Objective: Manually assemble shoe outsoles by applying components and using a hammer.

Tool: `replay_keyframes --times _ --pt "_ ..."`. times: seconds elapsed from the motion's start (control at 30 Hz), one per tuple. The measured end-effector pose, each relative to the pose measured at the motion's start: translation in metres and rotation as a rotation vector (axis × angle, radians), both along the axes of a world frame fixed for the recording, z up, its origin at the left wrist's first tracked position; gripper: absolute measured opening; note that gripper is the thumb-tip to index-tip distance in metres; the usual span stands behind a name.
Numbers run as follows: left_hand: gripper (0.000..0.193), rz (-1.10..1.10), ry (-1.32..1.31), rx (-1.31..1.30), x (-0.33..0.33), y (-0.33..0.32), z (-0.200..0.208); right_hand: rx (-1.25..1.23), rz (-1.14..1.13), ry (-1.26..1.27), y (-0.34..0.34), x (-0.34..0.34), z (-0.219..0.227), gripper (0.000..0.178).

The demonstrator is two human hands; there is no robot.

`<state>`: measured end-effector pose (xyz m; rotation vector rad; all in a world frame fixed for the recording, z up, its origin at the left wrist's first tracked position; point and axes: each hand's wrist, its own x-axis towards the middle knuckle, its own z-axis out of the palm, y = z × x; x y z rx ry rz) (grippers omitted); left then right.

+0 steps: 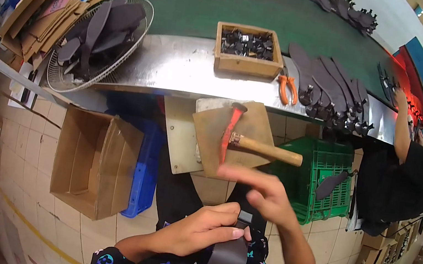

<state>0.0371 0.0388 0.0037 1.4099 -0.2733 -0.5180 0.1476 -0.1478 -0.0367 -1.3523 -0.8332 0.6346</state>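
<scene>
My left hand is closed around a dark grey, curved, sole-like piece, held close to my body. A small grey metal part shows beside its fingers; whether it belongs to that piece I cannot tell. My right hand is open, index finger stretched left and thumb apart. Its fingertip is by the lower end of a hammer's red head; I cannot tell if they touch. The hammer, with a wooden handle, lies on a brown square board in front of me.
Beyond the board, a metal-edged bench with a green belt holds a wooden box of small dark parts, orange-handled pliers, several dark soles and a wire basket. A cardboard box stands left; a green crate and a co-worker are right.
</scene>
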Motion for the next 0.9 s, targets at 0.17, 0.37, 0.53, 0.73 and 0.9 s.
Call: replay_keyframes --times 0.17,0.37,0.53,0.73,0.9 --pt "0.034 -0.053 0.264 -0.232 -0.006 -0.013 0.002 0.280 -0.018 0.479 0.000 -0.058 0.003 0.057" --pt "0.038 -0.227 0.209 -0.233 -0.021 -0.024 -0.004 0.453 0.152 0.338 -0.014 -0.054 0.007 0.052" --pt "0.039 -0.183 0.341 -0.326 -0.023 -0.029 -0.001 0.388 0.078 0.512 -0.019 -0.065 0.013 0.053" --pt "0.034 -0.286 0.241 -0.257 -0.019 -0.033 -0.001 0.467 0.155 0.313 -0.027 -0.059 0.004 0.055" --pt "0.030 -0.195 0.510 -0.443 -0.023 -0.038 -0.004 0.418 0.006 0.525 -0.023 -0.075 0.009 0.056"
